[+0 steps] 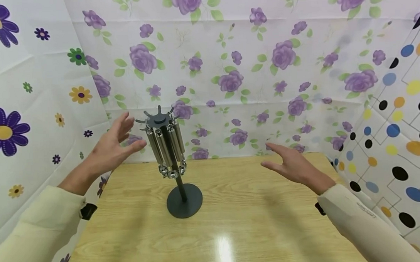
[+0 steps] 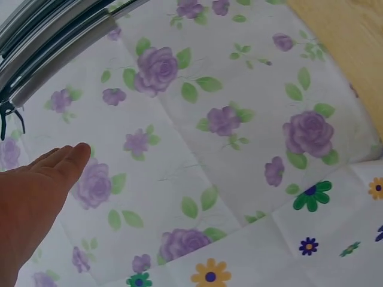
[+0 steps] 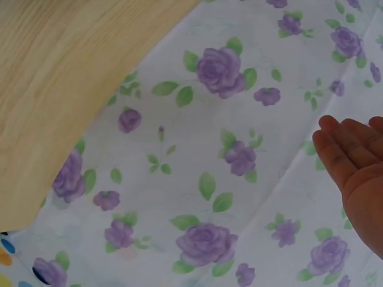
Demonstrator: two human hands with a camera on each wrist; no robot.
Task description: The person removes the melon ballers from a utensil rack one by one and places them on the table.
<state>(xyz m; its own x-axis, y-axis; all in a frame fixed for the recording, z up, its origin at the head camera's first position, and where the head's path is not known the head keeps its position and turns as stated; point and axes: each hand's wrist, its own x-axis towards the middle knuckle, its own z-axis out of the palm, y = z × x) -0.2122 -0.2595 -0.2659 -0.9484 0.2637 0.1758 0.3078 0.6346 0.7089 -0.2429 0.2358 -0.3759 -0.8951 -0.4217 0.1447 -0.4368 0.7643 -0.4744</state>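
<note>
A dark stand (image 1: 180, 186) with a round base is on the wooden table, left of centre. Curved hooks ring its top, and several shiny metal pieces (image 1: 166, 148) with long handles and rounded lower ends hang around the post; some hooks at the far left carry nothing. My left hand (image 1: 114, 144) is raised just left of the stand's top, thumb and fingers spread apart and holding nothing. The metal handles (image 2: 54, 54) also show in the left wrist view, above the hand. Over the right side of the table hovers my right hand (image 1: 294, 164), its fingers extended and palm turned inward, with nothing in it.
The wooden table (image 1: 233, 207) has its far edge against a cloth backdrop (image 1: 225, 68) with purple roses. Patterned sheets hang at both sides, daisies on the left sheet (image 1: 38, 94) and coloured dots on the right sheet (image 1: 398, 140).
</note>
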